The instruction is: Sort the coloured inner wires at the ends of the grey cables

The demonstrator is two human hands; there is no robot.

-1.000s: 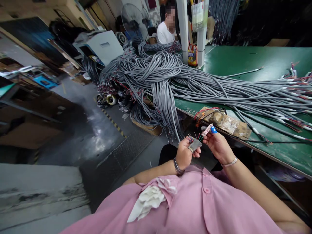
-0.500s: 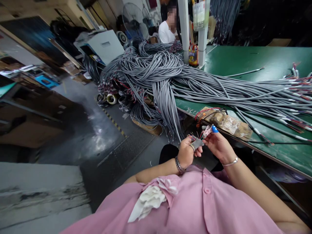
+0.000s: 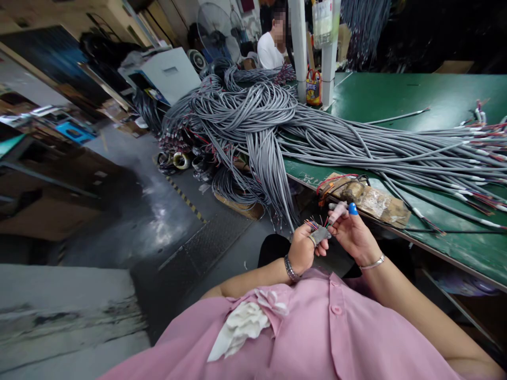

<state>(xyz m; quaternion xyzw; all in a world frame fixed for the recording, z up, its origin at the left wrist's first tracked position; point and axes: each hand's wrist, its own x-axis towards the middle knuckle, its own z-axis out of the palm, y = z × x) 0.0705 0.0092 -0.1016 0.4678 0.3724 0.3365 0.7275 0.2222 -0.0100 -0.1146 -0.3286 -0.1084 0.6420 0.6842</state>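
Low in front of my pink shirt, my left hand (image 3: 303, 249) is closed round a short bundle of grey cable ends (image 3: 319, 234). Stripped thin wires (image 3: 312, 224) in several colours fan out from its top. Close by on the right is my right hand (image 3: 355, 237), its thumb tip covered in blue and its forefinger wrapped in something pale. A few thin wires, one green, run from the bundle to these fingers, which are pinched on them. The exact contact is small and blurred.
Long grey cables (image 3: 245, 113) are heaped over the green table (image 3: 400, 95) and hang off its near edge. A taped wooden block (image 3: 366, 198) lies at that edge, just beyond my right hand. A person in white (image 3: 270, 51) sits at the back near a fan (image 3: 217, 34).
My right thumb and wrapped forefinger have shifted slightly, with the thumb a little to the right and the forefinger blurred. My left hand keeps its hold on the cable ends.
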